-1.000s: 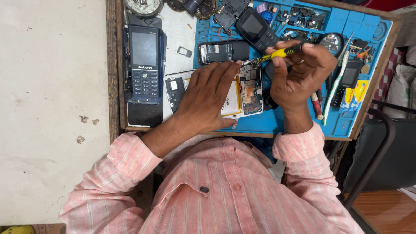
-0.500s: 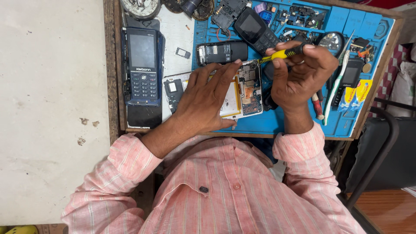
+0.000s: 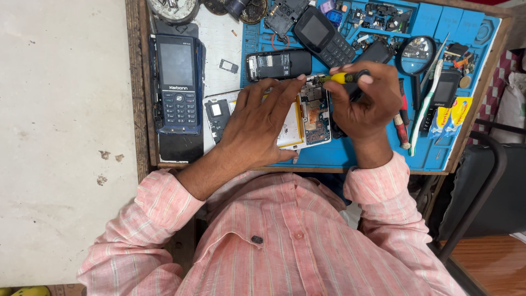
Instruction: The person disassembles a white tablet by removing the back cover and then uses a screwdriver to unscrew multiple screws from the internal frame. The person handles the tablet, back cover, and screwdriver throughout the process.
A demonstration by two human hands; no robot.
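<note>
An opened phone (image 3: 309,118) with a bare circuit board and a pale battery lies on the blue work mat (image 3: 383,153). My left hand (image 3: 263,123) lies flat on it with fingers spread, pressing it down. My right hand (image 3: 364,101) grips a small yellow-handled screwdriver (image 3: 342,78), whose tip points left at the top edge of the phone's board. Both pink striped sleeves fill the lower part of the view.
A dark blue keypad phone (image 3: 176,82) lies at the left of the wooden tray. Behind the hands sit a black phone back (image 3: 276,64), a black keypad phone (image 3: 323,35), a magnifier (image 3: 416,52), loose parts, a white toothbrush (image 3: 427,107) and a red-handled tool (image 3: 402,131). A dark chair (image 3: 482,181) stands right.
My right hand with the screwdriver has shifted slightly left toward the top of the opened phone. My left hand stays pressed on the phone.
</note>
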